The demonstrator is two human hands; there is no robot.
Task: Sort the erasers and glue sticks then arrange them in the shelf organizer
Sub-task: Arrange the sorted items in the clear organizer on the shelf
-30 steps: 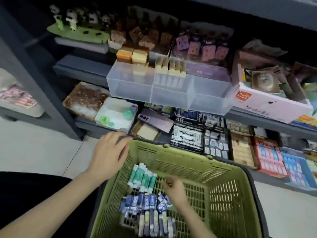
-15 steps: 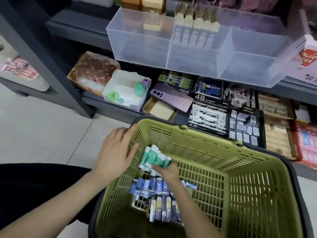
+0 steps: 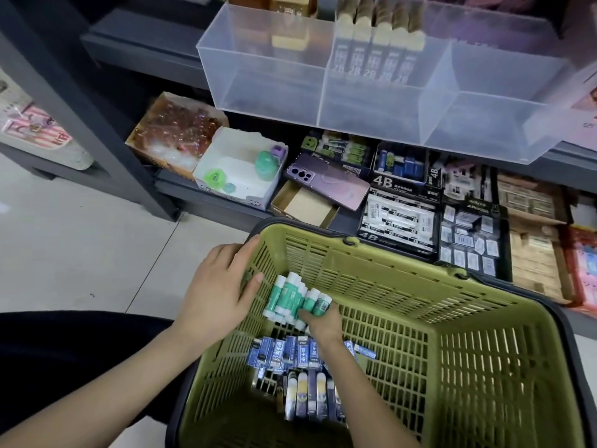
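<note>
Head view: a green basket fills the frame from 6 to 4 o'clock, standing on the floor before the shelves. In its far left corner, at about 10 o'clock of the basket, lies a bunch of green-and-white glue sticks, packed side by side. The right hand reaches down inside the basket, and its grip is curled round the near ends of the glue sticks at the right of the bunch. The left hand rests on the basket's left wall with a slack grip that holds nothing: the fingers lie fairly straight along the rim, and the thumb tip is just beside the bunch. Toward 6 o'clock from the glue sticks, blue-sleeved erasers lie in a row on the basket floor (part of the row is hidden under the right wrist). The clear shelf organizer, split into three compartments, sits on the shelf at 12 to 1 o'clock. A purple phone lies on boxes on the lower shelf.
</note>
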